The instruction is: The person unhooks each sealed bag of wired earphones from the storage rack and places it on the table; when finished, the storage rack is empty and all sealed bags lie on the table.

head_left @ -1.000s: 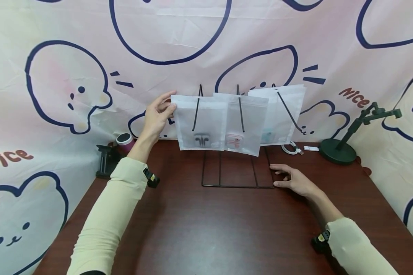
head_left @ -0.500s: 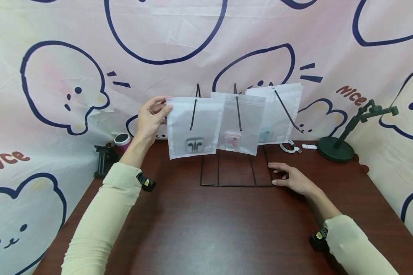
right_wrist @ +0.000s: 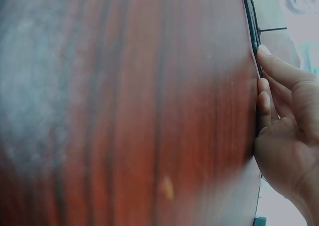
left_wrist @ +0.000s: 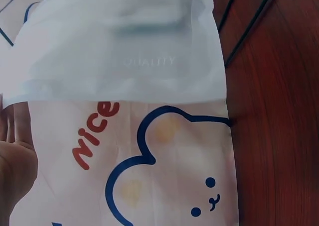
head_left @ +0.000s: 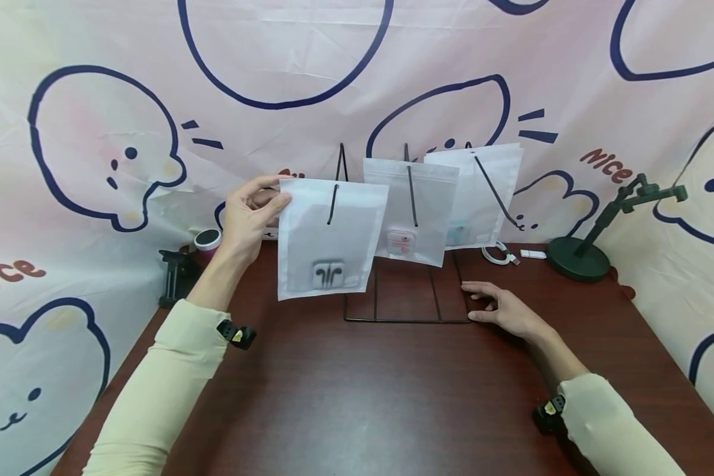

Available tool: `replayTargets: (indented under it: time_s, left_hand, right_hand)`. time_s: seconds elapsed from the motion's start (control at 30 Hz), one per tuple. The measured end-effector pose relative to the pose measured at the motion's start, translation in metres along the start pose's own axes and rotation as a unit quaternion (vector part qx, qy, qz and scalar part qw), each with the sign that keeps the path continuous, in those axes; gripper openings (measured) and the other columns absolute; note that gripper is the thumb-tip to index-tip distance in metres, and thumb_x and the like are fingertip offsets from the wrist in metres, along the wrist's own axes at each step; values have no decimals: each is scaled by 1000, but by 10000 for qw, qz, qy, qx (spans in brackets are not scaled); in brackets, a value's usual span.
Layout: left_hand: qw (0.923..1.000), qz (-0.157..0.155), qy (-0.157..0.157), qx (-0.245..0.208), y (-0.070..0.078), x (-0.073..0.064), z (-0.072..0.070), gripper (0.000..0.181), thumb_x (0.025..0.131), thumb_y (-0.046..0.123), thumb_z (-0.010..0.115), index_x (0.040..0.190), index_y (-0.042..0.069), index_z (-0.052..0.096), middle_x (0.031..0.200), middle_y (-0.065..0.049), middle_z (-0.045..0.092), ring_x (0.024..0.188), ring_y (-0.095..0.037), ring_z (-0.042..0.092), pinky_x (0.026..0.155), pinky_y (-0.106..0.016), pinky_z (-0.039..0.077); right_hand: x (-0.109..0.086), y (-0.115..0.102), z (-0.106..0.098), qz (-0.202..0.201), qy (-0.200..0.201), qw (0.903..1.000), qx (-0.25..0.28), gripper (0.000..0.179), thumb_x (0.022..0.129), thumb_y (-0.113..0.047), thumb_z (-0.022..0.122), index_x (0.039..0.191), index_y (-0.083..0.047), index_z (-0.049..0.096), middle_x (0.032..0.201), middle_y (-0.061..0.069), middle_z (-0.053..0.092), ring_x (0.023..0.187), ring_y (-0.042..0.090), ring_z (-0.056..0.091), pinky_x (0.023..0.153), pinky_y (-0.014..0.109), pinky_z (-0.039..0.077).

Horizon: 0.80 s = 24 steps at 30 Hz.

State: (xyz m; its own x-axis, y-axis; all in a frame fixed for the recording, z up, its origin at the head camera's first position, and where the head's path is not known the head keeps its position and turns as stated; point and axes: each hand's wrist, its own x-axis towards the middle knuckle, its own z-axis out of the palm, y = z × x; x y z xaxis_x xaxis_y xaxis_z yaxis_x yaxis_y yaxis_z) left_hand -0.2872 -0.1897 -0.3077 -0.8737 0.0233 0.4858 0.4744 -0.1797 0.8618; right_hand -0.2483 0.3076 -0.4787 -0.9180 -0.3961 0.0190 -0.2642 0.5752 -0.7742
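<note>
My left hand [head_left: 244, 215] pinches the upper left corner of a white zip pouch [head_left: 303, 231]. Inside it shows a pair of wired earphones [head_left: 328, 274]. A prong of the black wire display rack [head_left: 407, 322] still shows at this pouch's top middle. Another pouch [head_left: 434, 198], holding a pinkish item, hangs on the middle prong, and a tilted pouch [head_left: 482, 178] with a teal item hangs on the right one. My right hand [head_left: 508, 312] holds the rack's base at its front right corner, thumb and fingertips at the wire. In the left wrist view, the held pouch [left_wrist: 119, 81] hides the left fingertips.
A green stand [head_left: 586, 258] with a jointed arm is at the back right. Beside it lie a coiled white cable [head_left: 500, 254] and a small white stick [head_left: 533, 254]. A black holder [head_left: 175, 281] and a purple cylinder [head_left: 208, 241] stand at the back left, before a cartoon backdrop.
My left hand has drawn the earphone pouch left, down and toward me, apart from the middle pouch and along its prong. My right hand has stayed at the rack's base.
</note>
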Motion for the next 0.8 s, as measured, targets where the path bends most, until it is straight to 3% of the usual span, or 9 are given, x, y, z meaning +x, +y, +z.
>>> replayTargets:
  time_s: [0.23, 0.37, 0.8]
  left_hand:
    - [9999, 102, 22, -6, 11, -19, 0, 28, 91, -6, 76, 116, 5, 78, 87, -5, 79, 72, -14, 73, 61, -26, 60]
    - [9997, 132, -69, 215, 17, -27, 0, 28, 91, -3, 77, 119, 2, 77, 88, -5, 79, 76, -15, 74, 63, -26, 61]
    - [9981, 409, -222, 410, 39, -60, -9, 29, 91, -16, 67, 118, -7, 73, 93, -6, 80, 77, -15, 71, 58, -21, 54]
  right_hand:
    - [-1, -2, 2, -19, -10, 10000, -59, 62, 97, -20, 76, 152, -6, 51, 152, 17, 50, 129, 35, 53, 87, 26, 49]
    - [-2, -1, 1, -21, 5, 9999, -117, 62, 97, -20, 76, 152, -7, 51, 155, 16, 48, 129, 34, 53, 89, 28, 49]
    - [-4, -5, 1, -44, 21, 9997, -237, 61, 97, -19, 76, 152, -5, 52, 153, 17, 50, 127, 34, 53, 86, 27, 49]
